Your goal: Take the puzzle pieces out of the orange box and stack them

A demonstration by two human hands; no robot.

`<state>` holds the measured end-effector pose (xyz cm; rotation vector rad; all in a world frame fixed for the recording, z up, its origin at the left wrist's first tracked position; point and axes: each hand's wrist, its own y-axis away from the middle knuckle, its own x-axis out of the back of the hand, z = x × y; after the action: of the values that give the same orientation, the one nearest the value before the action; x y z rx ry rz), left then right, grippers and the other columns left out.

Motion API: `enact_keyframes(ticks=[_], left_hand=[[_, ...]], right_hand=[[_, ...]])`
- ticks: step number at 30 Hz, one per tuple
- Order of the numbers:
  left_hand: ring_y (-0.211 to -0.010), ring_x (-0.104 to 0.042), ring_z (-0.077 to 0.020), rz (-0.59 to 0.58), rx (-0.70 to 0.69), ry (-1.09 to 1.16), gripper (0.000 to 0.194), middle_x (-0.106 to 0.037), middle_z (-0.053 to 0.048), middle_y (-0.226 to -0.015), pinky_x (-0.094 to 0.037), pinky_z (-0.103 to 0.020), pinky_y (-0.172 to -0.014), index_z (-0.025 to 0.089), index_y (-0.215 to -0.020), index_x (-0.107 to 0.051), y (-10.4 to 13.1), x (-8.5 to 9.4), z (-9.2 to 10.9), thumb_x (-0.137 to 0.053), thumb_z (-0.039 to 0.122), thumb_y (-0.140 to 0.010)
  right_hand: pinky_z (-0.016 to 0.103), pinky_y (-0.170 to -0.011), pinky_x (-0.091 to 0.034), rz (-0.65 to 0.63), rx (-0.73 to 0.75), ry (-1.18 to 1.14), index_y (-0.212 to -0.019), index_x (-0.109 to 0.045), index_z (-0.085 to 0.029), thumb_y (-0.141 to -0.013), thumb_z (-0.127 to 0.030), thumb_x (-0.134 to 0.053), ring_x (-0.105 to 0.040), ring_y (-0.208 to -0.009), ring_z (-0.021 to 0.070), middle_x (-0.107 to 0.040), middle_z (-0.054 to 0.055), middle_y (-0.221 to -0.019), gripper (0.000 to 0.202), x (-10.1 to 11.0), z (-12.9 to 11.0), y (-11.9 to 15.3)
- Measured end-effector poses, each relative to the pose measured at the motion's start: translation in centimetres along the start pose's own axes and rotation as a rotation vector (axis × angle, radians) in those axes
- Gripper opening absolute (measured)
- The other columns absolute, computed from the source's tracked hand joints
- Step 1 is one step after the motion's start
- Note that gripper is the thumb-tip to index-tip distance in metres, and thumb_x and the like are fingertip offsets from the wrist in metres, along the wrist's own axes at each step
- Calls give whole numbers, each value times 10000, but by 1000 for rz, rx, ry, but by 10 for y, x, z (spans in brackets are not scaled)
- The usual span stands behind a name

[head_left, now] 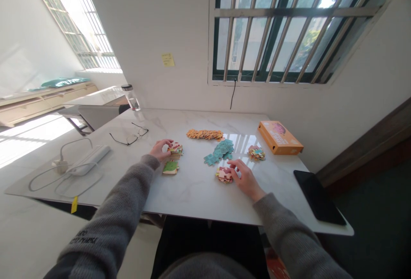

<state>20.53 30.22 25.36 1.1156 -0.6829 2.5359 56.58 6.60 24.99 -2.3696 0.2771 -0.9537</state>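
Observation:
My left hand (160, 149) is closed at the side of a stack of jigsaw puzzle pieces (175, 149), its fingertips on the pink-patterned top. Just in front of that stack lies a smaller one with a green puzzle piece (170, 167) uppermost. Farther right, my right hand (245, 179) has thumb and forefinger curled at the edge of a pile topped by a pink-and-maroon puzzle piece (224, 173). Behind this pile are spread teal puzzle pieces (221, 152). A row of orange-brown pieces (204, 134) lies farther back, and a mixed pile (256, 153) sits to the right.
An orange box (280, 137) stands at the back right, with a black tablet (317, 196) near the right edge. Glasses (131, 136), a white power strip (90, 160) with a looped cable, and a clear bottle (131, 99) occupy the left side of the white table (192, 197).

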Motion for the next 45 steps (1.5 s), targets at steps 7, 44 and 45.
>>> enact_keyframes(ticks=[7,44,45], left_hand=[[-1231,-492,-288,32,-63,-71,200,-621,-72,-1312,-349,-520,-1107,206,-870,-611,2,0,10,-564,218,-677],[-1195,-568,-274,-53,-483,288,481,-619,-114,-1262,-473,-462,-1029,240,-1259,-548,47,-132,148,-675,261,-795],[-1156,-583,-271,-60,-489,278,425,-636,-108,-1211,-479,-461,-1017,238,-1218,-573,47,-133,148,-663,258,-803]], right_hand=[[372,-835,-523,-19,-3,-21,-1066,-628,-226,-950,-188,-480,-595,-902,202,-598,63,-956,192,-1,0,0],[442,-905,-455,198,-25,232,-1066,-644,-230,-836,-339,-700,-554,-969,267,-608,68,-956,261,23,29,-10],[453,-919,-434,279,-73,306,-1044,-643,-220,-841,-360,-683,-545,-985,278,-610,76,-955,250,30,40,-13]])
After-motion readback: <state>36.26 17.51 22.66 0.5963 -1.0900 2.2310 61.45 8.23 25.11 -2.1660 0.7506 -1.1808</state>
